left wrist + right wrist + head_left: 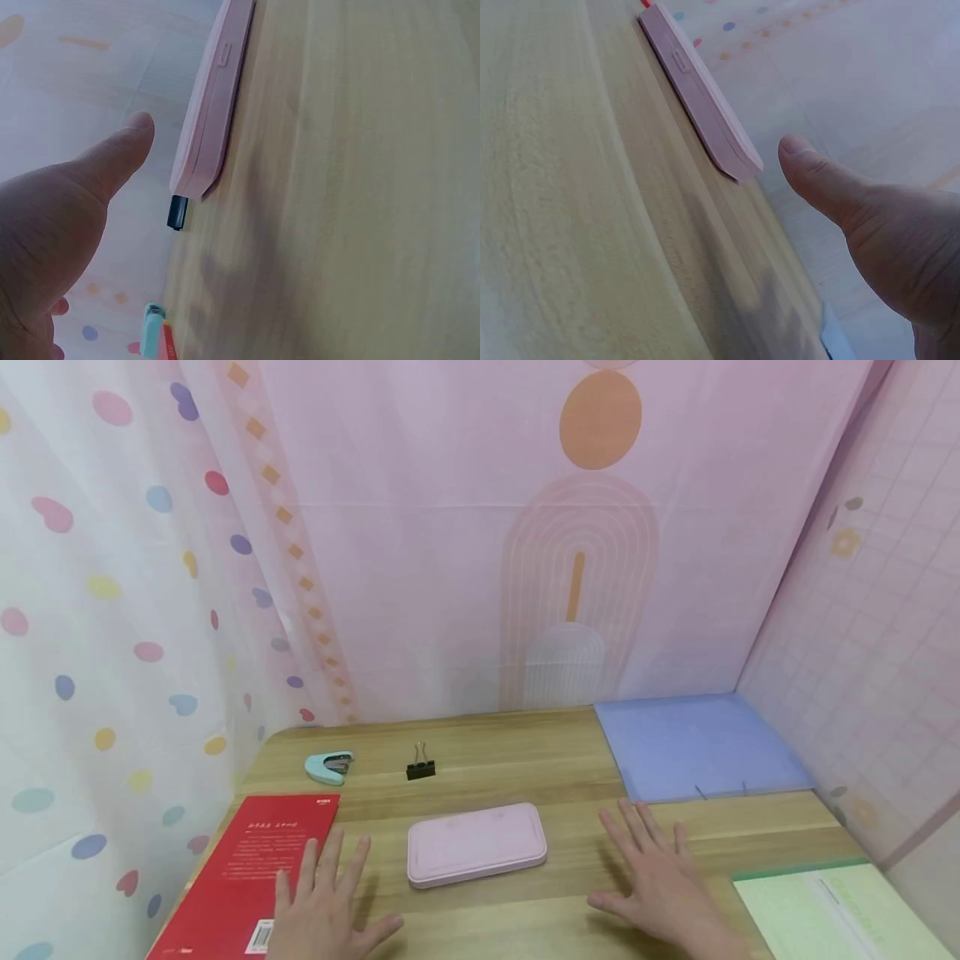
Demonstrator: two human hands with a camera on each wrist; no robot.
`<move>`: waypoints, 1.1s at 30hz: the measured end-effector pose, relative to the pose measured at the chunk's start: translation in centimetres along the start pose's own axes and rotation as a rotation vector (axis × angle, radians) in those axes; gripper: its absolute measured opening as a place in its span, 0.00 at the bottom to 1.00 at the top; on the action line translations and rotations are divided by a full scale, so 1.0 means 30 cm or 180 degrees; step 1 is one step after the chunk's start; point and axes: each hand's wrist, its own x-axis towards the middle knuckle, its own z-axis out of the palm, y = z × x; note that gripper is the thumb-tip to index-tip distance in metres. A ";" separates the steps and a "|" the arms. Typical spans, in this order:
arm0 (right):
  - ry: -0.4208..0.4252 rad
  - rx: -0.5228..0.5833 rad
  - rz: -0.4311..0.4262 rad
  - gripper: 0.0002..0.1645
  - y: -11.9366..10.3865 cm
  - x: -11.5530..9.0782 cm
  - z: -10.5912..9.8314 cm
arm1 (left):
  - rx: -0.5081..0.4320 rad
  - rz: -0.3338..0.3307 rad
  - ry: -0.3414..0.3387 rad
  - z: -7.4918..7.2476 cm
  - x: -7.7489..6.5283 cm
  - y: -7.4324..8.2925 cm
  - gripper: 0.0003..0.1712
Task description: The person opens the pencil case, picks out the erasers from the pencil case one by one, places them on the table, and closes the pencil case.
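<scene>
Both hands hover above the wooden table with fingers spread, holding nothing. My left hand (321, 902) overlaps the right edge of a red book (251, 860) in the head view. My right hand (660, 885) is over bare wood, between a pink case (477, 845) and a pale green notebook (832, 906). The case lies closed in the middle of the table, between the hands and a little farther off. In the left wrist view the left thumb (124, 150) points toward the case's near side; the right wrist view shows the right thumb (817, 172) close to its end.
At the back left lie a mint-green stapler (328, 767) and a black binder clip (421, 767). A blue folder (701, 747) occupies the back right. Pink patterned curtains (420, 568) hang behind the table and along both sides.
</scene>
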 end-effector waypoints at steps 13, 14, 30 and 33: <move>-0.0056 0.0231 -0.0168 0.65 -0.042 0.015 0.014 | -0.0459 0.0229 -0.0143 0.044 0.007 0.016 0.68; -0.0108 0.0287 -0.0228 0.64 -0.052 0.023 0.018 | -0.0569 0.0281 -0.0169 0.051 0.015 0.021 0.67; -0.0332 0.0394 -0.1219 0.59 -0.198 0.289 0.149 | -0.1249 0.0839 -0.0107 0.159 0.211 0.106 0.68; -0.0470 0.0299 -0.1366 0.57 -0.212 0.329 0.170 | -0.1237 0.0939 -0.0067 0.174 0.222 0.129 0.65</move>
